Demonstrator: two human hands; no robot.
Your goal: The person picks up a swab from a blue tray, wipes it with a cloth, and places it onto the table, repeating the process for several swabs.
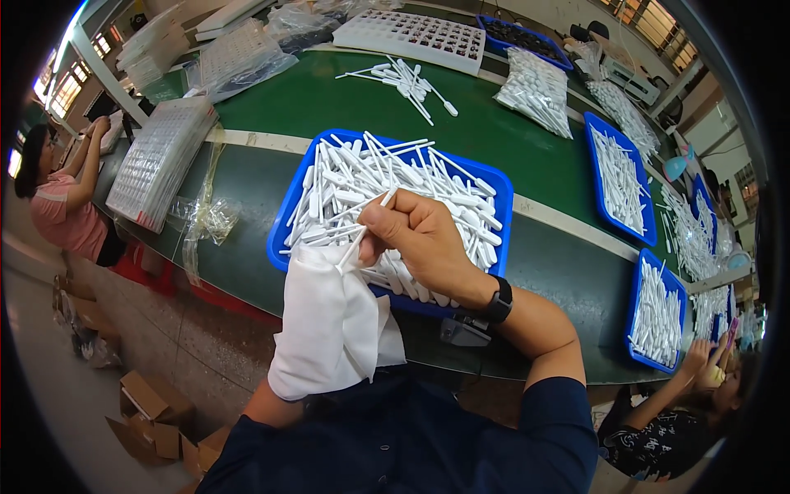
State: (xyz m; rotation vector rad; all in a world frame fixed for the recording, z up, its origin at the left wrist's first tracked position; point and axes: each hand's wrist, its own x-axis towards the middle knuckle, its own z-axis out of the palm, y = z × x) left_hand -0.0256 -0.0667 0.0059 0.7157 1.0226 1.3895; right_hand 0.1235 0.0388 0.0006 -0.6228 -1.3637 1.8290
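My right hand (428, 243) is closed in a pinch over a blue tray (506, 216). Between its thumb and fingers are thin white plastic sticks, one pointing up and one slanting down to the cloth. A white cloth (317, 329) covers my left hand, hiding its fingers; it is bunched around the lower stick, left of my right hand. Heaped in the tray are many white plastic sticks (346, 185), each with a thick, rounded end and a thin shaft. The tray stands on the dark green table right in front of me.
Loose sticks (411, 82) lie beyond the tray, near a white foam tray (411, 37). More blue trays of sticks (617, 177) stand to the right. Stacked clear plastic trays (160, 165) are at left. One person (70, 198) sits left, another (666, 424) right. Cardboard boxes (152, 412) sit on the floor.
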